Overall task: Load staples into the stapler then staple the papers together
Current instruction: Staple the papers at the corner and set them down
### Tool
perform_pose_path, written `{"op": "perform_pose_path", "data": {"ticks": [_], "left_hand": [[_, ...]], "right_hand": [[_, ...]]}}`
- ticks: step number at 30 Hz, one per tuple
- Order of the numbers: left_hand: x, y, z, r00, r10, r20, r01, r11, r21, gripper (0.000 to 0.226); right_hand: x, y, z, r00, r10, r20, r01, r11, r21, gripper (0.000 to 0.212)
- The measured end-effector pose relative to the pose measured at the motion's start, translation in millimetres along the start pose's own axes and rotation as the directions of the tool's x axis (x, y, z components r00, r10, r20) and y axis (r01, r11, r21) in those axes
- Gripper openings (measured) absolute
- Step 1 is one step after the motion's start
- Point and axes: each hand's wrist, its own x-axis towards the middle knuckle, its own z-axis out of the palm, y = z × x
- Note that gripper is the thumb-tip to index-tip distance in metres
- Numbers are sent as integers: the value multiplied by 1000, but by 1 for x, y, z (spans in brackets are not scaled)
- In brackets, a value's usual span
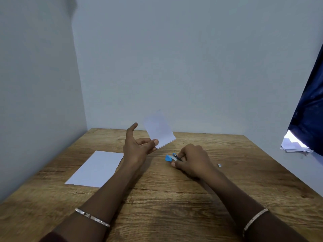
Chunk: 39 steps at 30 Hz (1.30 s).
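Head view: left hand (138, 147) pinches small papers (160, 130) raised above table (157, 198), forefinger straight. Right hand (192, 159) curled round blue stapler (170, 157) low at tabletop, hiding its rear. Loose sheet (95, 168) flat, left of left forearm. Small metal bit (219, 165) just right of right hand. Blue curtain (309, 110) far right.

Blue stapler (169, 158); white papers (160, 131); white sheet (95, 169); brown wood-grain table (157, 198); navy cloth (309, 109); silvery bangles (92, 217).

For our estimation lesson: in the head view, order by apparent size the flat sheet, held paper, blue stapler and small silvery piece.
1. flat sheet
2. held paper
3. blue stapler, partly hidden
4. small silvery piece
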Motion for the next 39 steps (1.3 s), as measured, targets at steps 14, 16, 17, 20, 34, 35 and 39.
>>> {"op": "perform_pose_path", "data": {"ticks": [14,16,17,20,34,35,39], "left_hand": [[2,2,4,995,-93,21,94,949,-300,43],[1,2,5,995,-89,35,95,954,-284,42],[0,3,7,995,-87,47,97,956,-276,40],[-4,4,10,994,-68,82,85,970,-229,37],[-5,3,13,981,-140,135,171,950,-260,37],[-5,3,13,980,-140,138,172,951,-255,38],[-3,1,13,978,-144,149,179,949,-259,43]], "right_hand": [[5,2,0,961,-51,270,-237,345,908,18],[5,2,-1,955,-69,289,-253,323,912,24],[6,2,-1,953,-73,293,-257,315,914,26],[7,5,-1,951,-71,301,-268,295,917,24],[12,9,7,972,-73,225,-193,311,931,5],[11,8,7,974,-61,217,-187,318,929,5],[13,3,6,983,24,182,-179,349,920,6]]}}
